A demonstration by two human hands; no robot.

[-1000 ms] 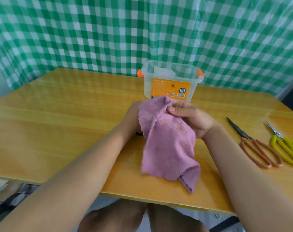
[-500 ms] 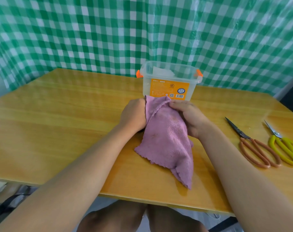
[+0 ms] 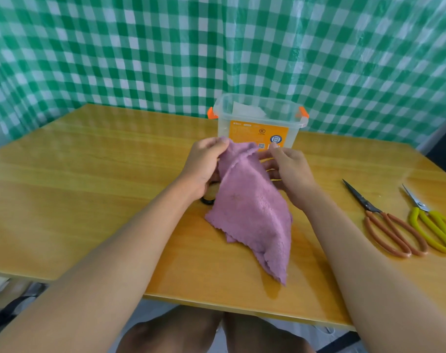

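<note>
- Just in front of the box (image 3: 262, 123), my left hand (image 3: 204, 166) and right hand (image 3: 293, 174) lift the cloth (image 3: 249, 207) by its top edge, and its lower end trails on the surface (image 3: 89, 174) toward me.
- My left fingers (image 3: 220, 143) pinch one top corner tightly. My right fingers (image 3: 275, 151) curl halfway round the opposite edge, a looser hold.
- I judge this to be the opening-out step. Next I should draw my hands apart evenly, minding the black loop (image 3: 207, 200) by my left wrist.
</note>
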